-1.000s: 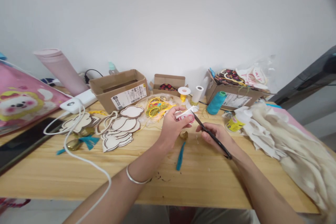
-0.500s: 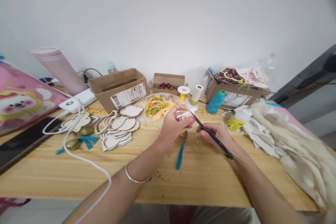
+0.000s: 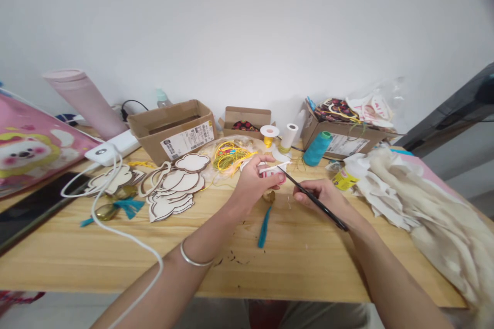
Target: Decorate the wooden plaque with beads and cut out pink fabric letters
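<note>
My left hand (image 3: 252,181) is closed on a small white and pink piece (image 3: 272,171), held above the wooden table (image 3: 193,247). My right hand (image 3: 322,196) grips black scissors (image 3: 312,199), whose tip points at the edge of that piece. Just below the hands a gold bell with a teal tassel (image 3: 266,215) lies on the table. A silver bangle (image 3: 191,258) is on my left wrist.
Wooden cut-out shapes (image 3: 175,187) and a tangle of yellow cord (image 3: 230,157) lie to the left. Cardboard boxes (image 3: 173,130), a teal thread spool (image 3: 317,148) and a white roll (image 3: 289,138) stand at the back. White stuffing (image 3: 420,211) is piled on the right; a white cable (image 3: 116,226) crosses the left.
The scissors' tip has drawn back slightly to the right of the held piece. The hands stay in almost the same place; the view has shifted slightly.
</note>
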`<state>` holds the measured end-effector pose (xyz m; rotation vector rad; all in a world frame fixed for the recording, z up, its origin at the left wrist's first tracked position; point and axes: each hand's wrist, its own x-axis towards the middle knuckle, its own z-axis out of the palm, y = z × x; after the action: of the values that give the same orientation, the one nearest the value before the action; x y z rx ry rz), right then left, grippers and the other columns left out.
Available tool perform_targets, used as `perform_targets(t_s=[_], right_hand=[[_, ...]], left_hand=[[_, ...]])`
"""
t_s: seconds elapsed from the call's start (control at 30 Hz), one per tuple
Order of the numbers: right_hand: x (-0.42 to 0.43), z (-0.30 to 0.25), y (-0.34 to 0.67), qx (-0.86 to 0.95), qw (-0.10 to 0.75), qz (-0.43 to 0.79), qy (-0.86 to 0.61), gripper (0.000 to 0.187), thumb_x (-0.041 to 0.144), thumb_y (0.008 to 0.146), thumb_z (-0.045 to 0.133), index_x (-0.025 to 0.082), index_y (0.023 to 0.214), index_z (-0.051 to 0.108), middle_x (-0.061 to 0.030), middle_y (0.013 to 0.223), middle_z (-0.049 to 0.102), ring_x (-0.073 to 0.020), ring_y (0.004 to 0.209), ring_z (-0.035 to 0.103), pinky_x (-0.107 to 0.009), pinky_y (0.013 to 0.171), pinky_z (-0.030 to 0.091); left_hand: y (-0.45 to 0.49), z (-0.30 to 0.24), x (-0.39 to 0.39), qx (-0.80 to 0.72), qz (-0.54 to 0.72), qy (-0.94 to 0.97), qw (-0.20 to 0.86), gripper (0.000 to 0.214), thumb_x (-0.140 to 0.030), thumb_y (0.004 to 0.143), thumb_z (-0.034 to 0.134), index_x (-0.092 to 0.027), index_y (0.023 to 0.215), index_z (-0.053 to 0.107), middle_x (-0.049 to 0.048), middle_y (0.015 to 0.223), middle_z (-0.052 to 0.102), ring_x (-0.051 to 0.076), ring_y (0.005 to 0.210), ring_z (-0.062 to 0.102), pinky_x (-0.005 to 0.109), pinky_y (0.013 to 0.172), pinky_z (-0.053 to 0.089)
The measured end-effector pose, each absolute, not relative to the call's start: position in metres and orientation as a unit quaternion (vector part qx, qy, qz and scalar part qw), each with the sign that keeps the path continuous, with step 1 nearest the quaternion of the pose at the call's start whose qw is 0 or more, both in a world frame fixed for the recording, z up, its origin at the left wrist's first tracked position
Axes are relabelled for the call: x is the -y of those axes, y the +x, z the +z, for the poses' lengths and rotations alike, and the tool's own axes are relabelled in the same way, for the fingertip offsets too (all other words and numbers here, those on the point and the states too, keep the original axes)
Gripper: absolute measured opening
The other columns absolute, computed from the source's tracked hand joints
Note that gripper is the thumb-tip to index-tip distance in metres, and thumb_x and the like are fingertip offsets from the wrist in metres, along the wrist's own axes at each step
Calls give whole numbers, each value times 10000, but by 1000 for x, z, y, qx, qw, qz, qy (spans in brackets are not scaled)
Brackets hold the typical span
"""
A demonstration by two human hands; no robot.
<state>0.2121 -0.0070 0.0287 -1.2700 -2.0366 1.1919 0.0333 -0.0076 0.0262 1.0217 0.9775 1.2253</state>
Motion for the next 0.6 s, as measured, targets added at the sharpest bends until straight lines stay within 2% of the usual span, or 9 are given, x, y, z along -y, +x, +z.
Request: perform_targets(t_s=[0.23, 0.6], right_hand=[[7, 31, 209, 724, 231, 446, -473, 468, 600, 636, 551, 136, 584, 520, 51, 491, 301, -52, 448, 235, -201, 401, 162], [10, 29, 203, 705, 234, 460, -486, 506, 645, 658, 482, 141, 616, 514, 70, 441, 274, -47, 395, 228, -205, 371, 136]], left_hand=[[32, 28, 7, -438, 530, 464, 559, 437, -208, 597, 711, -162, 970, 488, -14, 644, 617, 93, 570, 559, 183, 499, 443], [32, 26, 6, -409, 560, 409, 593, 465, -222, 592, 724, -155, 987, 489, -1, 696, 653, 90, 607, 586, 199, 593, 438]])
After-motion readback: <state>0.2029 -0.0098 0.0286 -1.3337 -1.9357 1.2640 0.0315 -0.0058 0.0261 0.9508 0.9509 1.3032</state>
